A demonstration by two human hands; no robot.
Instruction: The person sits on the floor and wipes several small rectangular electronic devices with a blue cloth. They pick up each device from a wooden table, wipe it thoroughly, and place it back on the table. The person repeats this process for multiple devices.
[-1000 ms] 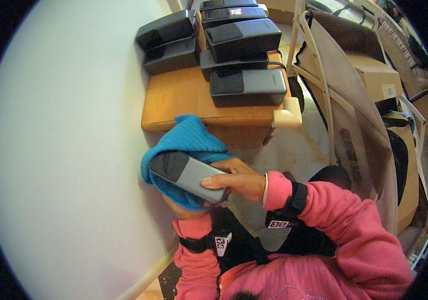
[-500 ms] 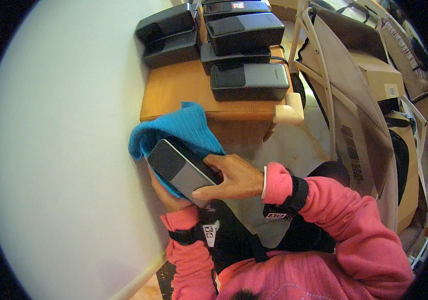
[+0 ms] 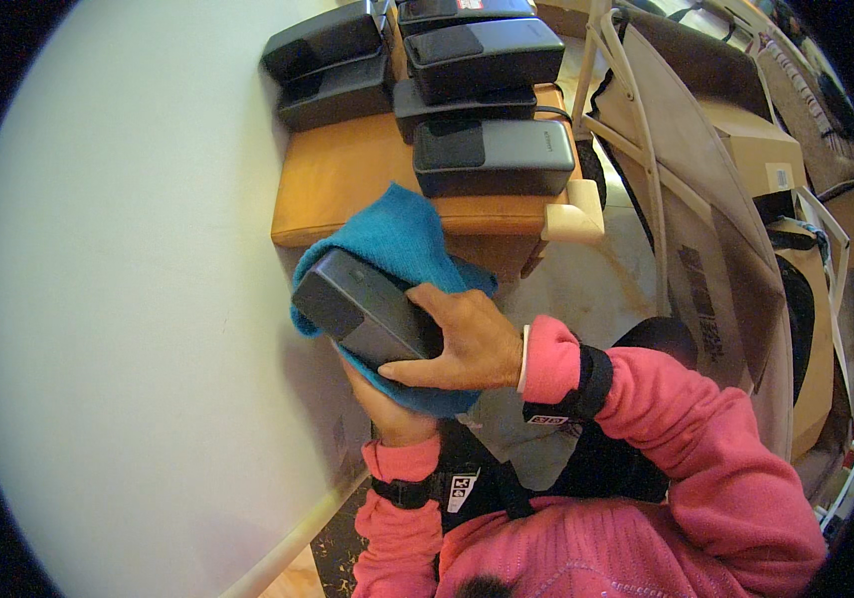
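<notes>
Between my hands is a box-shaped dark grey device (image 3: pixel 362 304) with rounded corners, tilted over a blue ribbed cloth (image 3: pixel 402 234). My left hand (image 3: pixel 387 404) is under the cloth and supports the device from below; its fingers are mostly hidden. From the right, my right hand (image 3: pixel 472 344) grips the device's near end, thumb on the near side and fingers on the far side. The cloth wraps around the far and lower sides of the device.
An orange-brown table (image 3: pixel 337 189) ahead bears several similar devices, among them a grey-topped one (image 3: pixel 497 154) at its front and a black stack (image 3: pixel 332 85) at back left. A white wall (image 3: pixel 128 299) rises on the left. Folded beige fabric chairs (image 3: pixel 706 229) and cardboard (image 3: pixel 761 159) stand on the right.
The device has been rolled so a dark side now shows in place of the silver-grey face. My left hand has shifted right and nearer to me, and the cloth has bunched up around the device.
</notes>
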